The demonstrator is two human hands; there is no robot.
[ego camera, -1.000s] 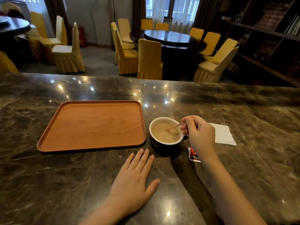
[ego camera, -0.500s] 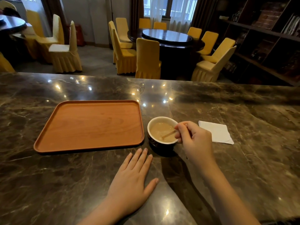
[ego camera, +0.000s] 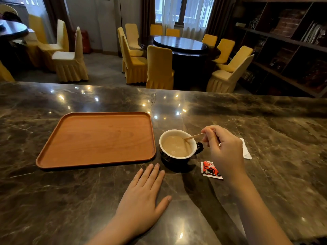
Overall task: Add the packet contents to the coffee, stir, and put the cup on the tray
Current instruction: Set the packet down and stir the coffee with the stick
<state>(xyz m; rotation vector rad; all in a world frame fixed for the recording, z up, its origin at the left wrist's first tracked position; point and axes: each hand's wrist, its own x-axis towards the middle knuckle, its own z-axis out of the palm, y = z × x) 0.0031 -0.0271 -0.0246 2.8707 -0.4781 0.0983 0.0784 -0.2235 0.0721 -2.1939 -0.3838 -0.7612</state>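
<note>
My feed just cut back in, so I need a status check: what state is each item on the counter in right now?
Dark cup with white interior: upright on the counter, beside the tray, full of milky coffee.
Wooden stir stick: tip in the coffee.
Orange wooden tray: nothing on it.
Red-and-white packet: lying flat.
White napkin: flat, partly hidden.
Right hand: pinching the stick.
Left hand: flat, open.

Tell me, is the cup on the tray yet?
No, the cup stands on the counter just right of the tray.
</note>
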